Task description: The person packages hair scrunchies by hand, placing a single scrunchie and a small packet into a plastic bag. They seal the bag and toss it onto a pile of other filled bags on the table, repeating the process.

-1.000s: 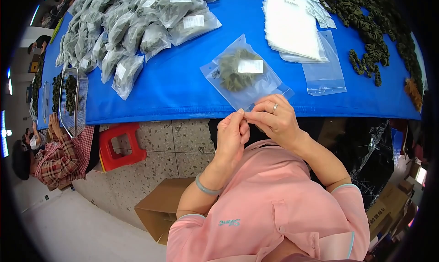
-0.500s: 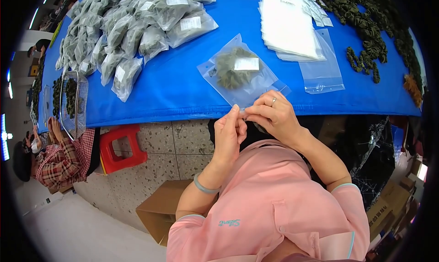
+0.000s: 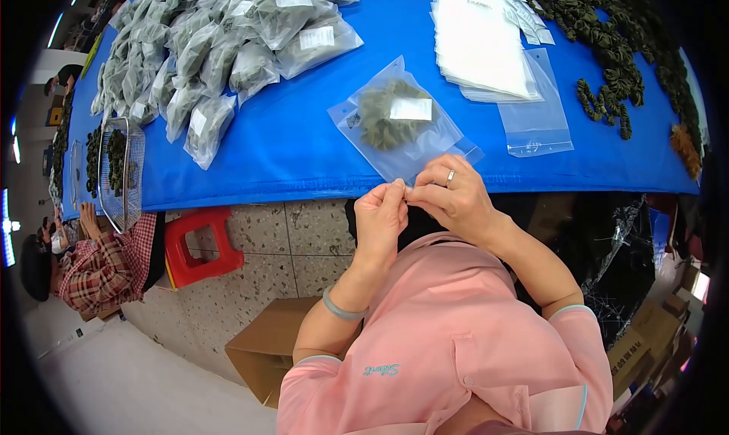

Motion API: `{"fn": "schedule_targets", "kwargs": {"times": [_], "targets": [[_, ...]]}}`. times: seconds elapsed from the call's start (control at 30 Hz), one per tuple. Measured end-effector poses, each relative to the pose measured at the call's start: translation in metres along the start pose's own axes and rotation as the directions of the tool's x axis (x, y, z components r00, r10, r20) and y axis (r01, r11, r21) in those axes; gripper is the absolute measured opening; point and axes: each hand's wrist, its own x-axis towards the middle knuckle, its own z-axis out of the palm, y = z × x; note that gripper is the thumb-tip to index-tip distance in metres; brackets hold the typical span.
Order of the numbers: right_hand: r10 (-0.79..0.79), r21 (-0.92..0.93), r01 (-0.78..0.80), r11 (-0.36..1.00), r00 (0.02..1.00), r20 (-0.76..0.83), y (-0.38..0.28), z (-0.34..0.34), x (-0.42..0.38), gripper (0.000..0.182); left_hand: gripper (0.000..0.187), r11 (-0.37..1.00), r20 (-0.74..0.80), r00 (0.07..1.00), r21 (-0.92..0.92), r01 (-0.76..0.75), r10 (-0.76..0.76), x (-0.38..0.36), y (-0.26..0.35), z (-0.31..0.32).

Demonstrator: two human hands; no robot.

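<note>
At the frame's centre, the left hand (image 3: 380,216) and right hand (image 3: 453,197) pinch the near edge of the clear filled bag (image 3: 399,124), which lies diagonally up-left from them on the blue tabletop (image 3: 304,154), right hand slightly nearer.

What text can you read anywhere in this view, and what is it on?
Pink shirt: small blue embroidered script on the chest, too stylised to read for certain.
White label on the clear bag pinched by the left hand and right hand: print too small.
Labels on the filled bags: blurred.
Stack of empty bags: faint print, unreadable.
</note>
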Motion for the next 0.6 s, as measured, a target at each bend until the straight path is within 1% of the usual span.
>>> {"fn": "schedule_targets", "kwargs": {"times": [0.1,0.13,0.17,0.2,0.23,0.27,0.3,0.33,0.37,0.4,0.43,0.47,0.5,0.53,0.57,0.6], "targets": [[-0.038,0.03,0.039,0.999,0.999,-0.019,0.001,-0.003,-0.002,0.011,0.022,1.0,0.004,1.0,-0.008,-0.002,0.002,-0.001,0.0,0.001],[0.051,0.202,-0.056,0.978,0.998,0.028,0.001,-0.012,-0.006,0.014,0.022,1.0,0.006,1.0,-0.006,-0.001,0.001,-0.001,0.001,0.0],[0.213,0.347,-0.231,0.909,0.973,0.088,-0.003,-0.031,-0.009,0.015,0.022,1.0,0.005,1.0,0.001,-0.001,0.001,0.0,0.001,-0.001],[0.381,0.496,-0.341,0.799,0.924,0.022,-0.004,-0.051,-0.014,0.016,0.022,1.0,0.008,1.0,0.008,0.001,-0.002,0.001,0.0,-0.002],[0.545,0.637,-0.411,0.652,0.838,-0.016,0.0,-0.073,-0.024,0.017,0.022,1.0,0.011,1.0,0.016,0.008,-0.008,0.001,0.0,-0.003],[0.671,0.711,-0.4,0.578,0.729,-0.136,0.012,-0.101,-0.04,0.014,0.022,1.0,0.018,1.0,0.025,0.014,-0.015,0.001,0.0,-0.004],[0.698,0.795,-0.284,0.536,0.679,-0.228,0.03,-0.143,-0.068,0.009,0.022,0.999,0.031,0.999,0.027,0.021,-0.022,0.001,0.001,-0.005],[0.607,0.825,-0.114,0.553,0.734,-0.305,0.042,-0.19,-0.094,0.007,0.022,0.997,0.058,0.998,0.075,0.023,-0.028,0.001,0.003,-0.007],[0.749,0.802,-0.126,0.584,0.465,-0.472,0.037,-0.231,-0.114,0.013,0.022,0.992,0.083,0.996,0.124,0.025,-0.036,0.001,0.006,-0.011],[0.764,0.826,-0.087,0.557,0.444,-0.469,0.011,-0.258,-0.14,0.019,0.022,0.985,0.107,0.993,0.171,0.023,-0.042,0.001,0.009,-0.015],[0.763,0.821,-0.091,0.564,0.437,-0.476,0.003,-0.26,-0.146,0.019,0.023,0.976,0.13,0.99,0.219,0.022,-0.052,0.0,0.013,-0.019],[0.726,0.67,-0.307,0.676,0.438,-0.531,-0.002,-0.264,-0.155,0.02,0.019,0.95,0.126,0.992,0.311,-0.011,-0.03,0.0,0.018,-0.026],[0.68,0.466,-0.5,0.73,0.459,-0.572,-0.002,-0.27,-0.164,0.022,0.016,0.917,0.123,0.992,0.396,-0.048,-0.001,0.001,0.023,-0.031],[0.634,0.228,-0.654,0.721,0.49,-0.598,0.0,-0.277,-0.174,0.024,0.016,0.918,0.127,0.992,0.393,-0.047,-0.004,0.002,0.024,-0.036],[0.594,-0.023,-0.76,0.65,0.526,-0.608,0.001,-0.282,-0.185,0.026,0.008,0.77,0.124,0.947,0.555,-0.315,0.297,0.003,0.023,-0.041],[0.557,-0.274,-0.801,0.532,0.575,-0.6,0.006,-0.287,-0.193,0.028,0.003,0.518,0.171,0.804,0.685,-0.512,0.569,0.005,0.02,-0.044]]}}
